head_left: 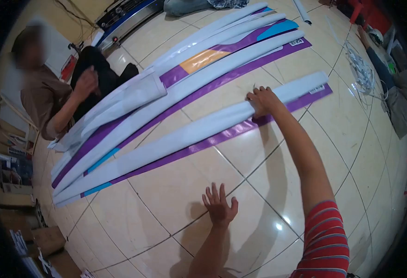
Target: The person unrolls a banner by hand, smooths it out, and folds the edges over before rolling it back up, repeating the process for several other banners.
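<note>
My right hand (262,102) is closed on the nearest rolled banner (166,136), toward its right end. A small thin tip shows just past those fingers; I cannot make out what it is. This banner is white on its rolled side, with a purple printed edge along the near side and a blue patch at its left end. My left hand (220,206) hovers over or rests on the tiles with spread fingers, apart from the banner and holding nothing. Beyond lie several more long banners (203,78), partly rolled, printed purple, orange and blue.
At the left another person (46,97) sits by the banners' far side. A long machine (129,18) stands at the back. Bundled white cable or plastic (361,69) lies on the tiled floor (189,176) at the right. Cardboard boxes (48,240) are at the lower left.
</note>
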Tool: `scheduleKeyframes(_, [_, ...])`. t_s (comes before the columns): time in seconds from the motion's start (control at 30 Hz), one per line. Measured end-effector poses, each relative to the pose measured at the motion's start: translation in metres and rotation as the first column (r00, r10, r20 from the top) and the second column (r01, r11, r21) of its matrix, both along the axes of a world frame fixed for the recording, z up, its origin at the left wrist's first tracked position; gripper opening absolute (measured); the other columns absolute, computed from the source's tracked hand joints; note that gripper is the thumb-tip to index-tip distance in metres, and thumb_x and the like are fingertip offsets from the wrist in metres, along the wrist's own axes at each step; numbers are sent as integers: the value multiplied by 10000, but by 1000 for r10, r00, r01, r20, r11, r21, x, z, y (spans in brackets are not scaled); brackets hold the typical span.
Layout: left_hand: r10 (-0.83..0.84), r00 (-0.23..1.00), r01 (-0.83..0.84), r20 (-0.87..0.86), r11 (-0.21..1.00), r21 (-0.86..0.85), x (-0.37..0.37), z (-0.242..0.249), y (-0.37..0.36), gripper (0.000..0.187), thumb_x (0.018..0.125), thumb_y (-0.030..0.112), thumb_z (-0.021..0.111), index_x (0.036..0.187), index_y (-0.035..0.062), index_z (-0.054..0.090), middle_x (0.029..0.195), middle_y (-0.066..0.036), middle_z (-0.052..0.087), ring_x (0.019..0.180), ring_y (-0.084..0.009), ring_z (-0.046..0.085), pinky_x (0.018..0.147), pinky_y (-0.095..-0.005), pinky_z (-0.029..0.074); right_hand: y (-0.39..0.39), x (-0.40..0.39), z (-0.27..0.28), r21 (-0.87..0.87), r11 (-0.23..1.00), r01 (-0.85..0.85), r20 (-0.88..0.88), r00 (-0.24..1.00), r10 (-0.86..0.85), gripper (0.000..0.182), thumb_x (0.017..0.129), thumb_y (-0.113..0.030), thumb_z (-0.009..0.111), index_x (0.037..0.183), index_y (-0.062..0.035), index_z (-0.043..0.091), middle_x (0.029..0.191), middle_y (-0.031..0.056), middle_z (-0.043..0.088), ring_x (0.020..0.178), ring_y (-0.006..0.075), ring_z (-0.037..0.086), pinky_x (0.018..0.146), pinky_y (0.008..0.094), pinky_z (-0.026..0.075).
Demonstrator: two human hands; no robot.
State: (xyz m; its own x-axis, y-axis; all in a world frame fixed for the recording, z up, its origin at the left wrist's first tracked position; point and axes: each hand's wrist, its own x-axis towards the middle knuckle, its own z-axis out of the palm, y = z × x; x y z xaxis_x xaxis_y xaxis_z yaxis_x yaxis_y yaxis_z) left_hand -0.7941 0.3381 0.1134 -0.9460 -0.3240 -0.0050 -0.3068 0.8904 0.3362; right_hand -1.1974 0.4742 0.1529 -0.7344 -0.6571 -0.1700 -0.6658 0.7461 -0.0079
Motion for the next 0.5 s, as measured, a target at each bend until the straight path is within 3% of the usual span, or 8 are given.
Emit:
scheduleKeyframes(0.1, [-84, 987, 102, -140, 987, 122, 9, -5, -1, 722, 828, 334, 614, 1444, 33, 389, 1494, -306, 276, 1413, -450, 227, 1125, -632, 136, 34, 75, 5, -60, 997, -40, 36, 998, 42, 724, 513, -400, 805, 1171, -193, 584, 1081, 105, 615, 1082, 331, 547, 952, 512, 409])
scheduleKeyframes(0.3, [-92, 954, 111, -284, 993, 50, 18, -11, 4, 743, 849, 370, 613, 1466, 45, 359, 1530, -292, 200, 1429, -451, 187, 1113, -667, 96, 108, 239, -15, -163, 979, 122, 100, 989, -107, 754, 533, -451, 762, 1181, -122, 562, 1107, 182, 561, 1110, 402, 504, 966, 541, 388])
scheduleKeyframes(0.33, [-56, 925, 97, -375, 991, 90, 18, -13, 7, 717, 839, 407, 601, 1439, 65, 405, 1515, -257, 265, 1407, -422, 263, 1079, -705, 139, 116, 263, -20, -211, 964, 159, 142, 981, -131, 767, 539, -465, 763, 1188, -109, 560, 1146, 197, 553, 1136, 412, 492, 974, 558, 378])
scheduleKeyframes(0.37, [-31, 940, 56, -340, 996, 63, 19, -11, 12, 722, 825, 404, 622, 1444, 101, 404, 1512, -225, 277, 1416, -408, 250, 1083, -703, 141, 120, 288, -21, -161, 964, 212, 200, 963, -179, 812, 545, -472, 759, 1242, -110, 550, 1176, 209, 541, 1148, 408, 489, 976, 565, 373])
scheduleKeyframes(0.4, [-8, 945, 46, -327, 993, 108, 24, -5, 15, 721, 816, 396, 638, 1448, 138, 406, 1509, -205, 286, 1427, -387, 237, 1092, -698, 140, 131, 318, -47, -207, 960, 191, 56, 981, -183, 853, 548, -461, 760, 1298, -124, 535, 1189, 213, 535, 1145, 404, 493, 968, 571, 374])
scheduleKeyframes(0.43, [-14, 932, 31, -361, 999, 41, 32, -8, 18, 710, 827, 381, 630, 1459, 160, 394, 1517, -198, 274, 1427, -376, 243, 1099, -695, 134, 126, 350, -28, -174, 950, 261, 173, 957, -231, 864, 588, -444, 752, 1354, -133, 502, 1200, 222, 523, 1146, 404, 485, 983, 569, 356])
scheduleKeyframes(0.47, [-69, 909, 70, -411, 997, -11, 44, -9, 19, 666, 853, 317, 608, 1451, 126, 382, 1501, -221, 288, 1436, -374, 217, 1106, -696, 106, 126, 390, -18, -296, 927, 231, 156, 969, -192, 809, 673, -397, 727, 1396, -143, 468, 1212, 224, 507, 1149, 405, 473, 1006, 555, 334])
scheduleKeyframes(0.5, [-92, 893, 77, -440, 996, -51, 59, -13, 21, 647, 875, 300, 587, 1454, 110, 370, 1505, -230, 281, 1433, -378, 220, 1114, -683, 106, 135, 421, -40, -329, 933, 148, -6, 987, -159, 787, 733, -297, 724, 1448, -173, 419, 1247, 231, 485, 1173, 404, 453, 1024, 532, 321])
